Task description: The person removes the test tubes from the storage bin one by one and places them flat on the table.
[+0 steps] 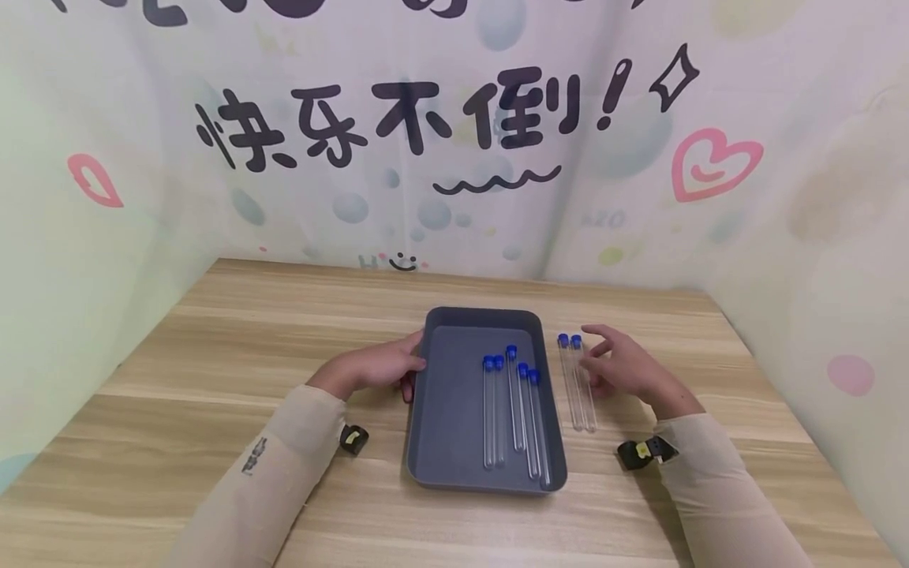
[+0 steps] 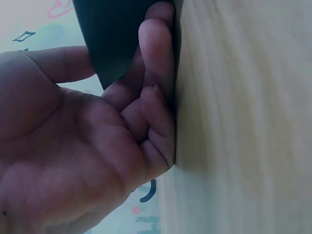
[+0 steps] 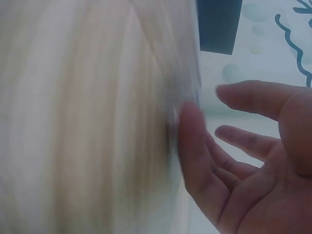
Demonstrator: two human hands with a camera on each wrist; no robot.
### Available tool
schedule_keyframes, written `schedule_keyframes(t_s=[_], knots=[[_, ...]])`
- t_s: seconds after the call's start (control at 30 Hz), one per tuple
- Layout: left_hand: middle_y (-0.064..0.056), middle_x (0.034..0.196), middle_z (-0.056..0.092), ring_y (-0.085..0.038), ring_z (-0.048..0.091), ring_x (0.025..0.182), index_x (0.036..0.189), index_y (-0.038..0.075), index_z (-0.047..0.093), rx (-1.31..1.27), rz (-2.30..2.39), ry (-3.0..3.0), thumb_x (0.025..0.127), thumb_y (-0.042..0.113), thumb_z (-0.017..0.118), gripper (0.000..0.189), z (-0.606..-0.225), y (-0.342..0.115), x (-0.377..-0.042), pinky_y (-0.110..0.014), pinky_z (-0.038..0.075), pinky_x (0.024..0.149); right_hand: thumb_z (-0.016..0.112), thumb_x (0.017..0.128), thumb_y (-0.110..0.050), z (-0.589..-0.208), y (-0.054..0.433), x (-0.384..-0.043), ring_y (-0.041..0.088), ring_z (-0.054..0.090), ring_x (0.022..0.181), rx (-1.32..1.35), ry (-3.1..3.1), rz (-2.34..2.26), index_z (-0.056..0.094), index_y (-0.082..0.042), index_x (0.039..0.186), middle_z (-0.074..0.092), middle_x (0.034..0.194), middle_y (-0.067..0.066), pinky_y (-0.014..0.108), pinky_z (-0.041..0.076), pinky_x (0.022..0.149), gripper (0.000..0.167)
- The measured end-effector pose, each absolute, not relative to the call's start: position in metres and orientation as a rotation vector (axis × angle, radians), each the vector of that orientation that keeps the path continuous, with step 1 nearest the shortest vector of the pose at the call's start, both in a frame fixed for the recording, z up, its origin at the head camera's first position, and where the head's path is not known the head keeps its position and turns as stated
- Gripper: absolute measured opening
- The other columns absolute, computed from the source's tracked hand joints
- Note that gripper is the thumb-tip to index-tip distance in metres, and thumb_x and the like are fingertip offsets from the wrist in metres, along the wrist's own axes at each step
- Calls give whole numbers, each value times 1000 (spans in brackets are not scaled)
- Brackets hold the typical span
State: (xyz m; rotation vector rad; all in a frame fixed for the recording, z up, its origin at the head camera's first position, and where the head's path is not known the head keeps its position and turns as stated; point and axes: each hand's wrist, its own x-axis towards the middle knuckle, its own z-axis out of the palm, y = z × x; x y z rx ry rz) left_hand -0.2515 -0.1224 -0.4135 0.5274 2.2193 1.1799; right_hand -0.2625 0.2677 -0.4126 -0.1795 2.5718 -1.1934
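A dark grey rectangular tray (image 1: 454,426) lies on the table, and several clear test tubes (image 1: 521,418) with blue caps rest in its right half. At the tray's left side, my left hand (image 1: 379,367) grips the wall, thumb on the rim. In the left wrist view, the curled fingers (image 2: 156,53) of that hand are low against the tray, by the tabletop. Two more blue-capped test tubes (image 1: 577,386) lie side by side on the table, right of the tray. My right hand (image 1: 621,364) is at their right side, thumb and fingers apart, holding nothing.
The wooden table (image 1: 284,308) extends around the tray on all sides. Behind it hangs a printed white cloth (image 1: 355,205), with more cloth walls at left and right. A black wrist camera (image 1: 637,454) sits under the right wrist, another (image 1: 353,439) under the left.
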Motion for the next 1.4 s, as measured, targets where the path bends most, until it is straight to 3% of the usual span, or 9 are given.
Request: schedule_keyframes(t_s=[0.37, 0.73, 1.4], knots=[[-12, 83, 60, -26, 64, 69, 162, 20, 3, 521, 1177, 2225, 105, 9, 35, 67, -413, -124, -252, -31, 49, 68, 57, 100, -17, -406, 265, -260, 24, 64, 69, -210, 2758, -1177, 42, -2, 148, 59, 116, 29, 37, 58, 63, 52], [-12, 81, 60, -26, 65, 69, 162, 21, 4, 515, 1168, 2238, 104, 10, 35, 67, -413, -124, -251, -32, 49, 69, 54, 103, -28, -396, 249, -251, 27, 63, 70, -259, 2730, -1287, 43, -4, 147, 55, 122, 32, 36, 59, 59, 52], [-14, 84, 61, -27, 64, 70, 162, 19, 8, 499, 1234, 2189, 105, 8, 36, 64, -414, -125, -252, -32, 51, 69, 59, 100, -18, -371, 213, -230, 33, 65, 80, -431, 2682, -1331, 45, -10, 146, 60, 115, 23, 42, 60, 61, 48]])
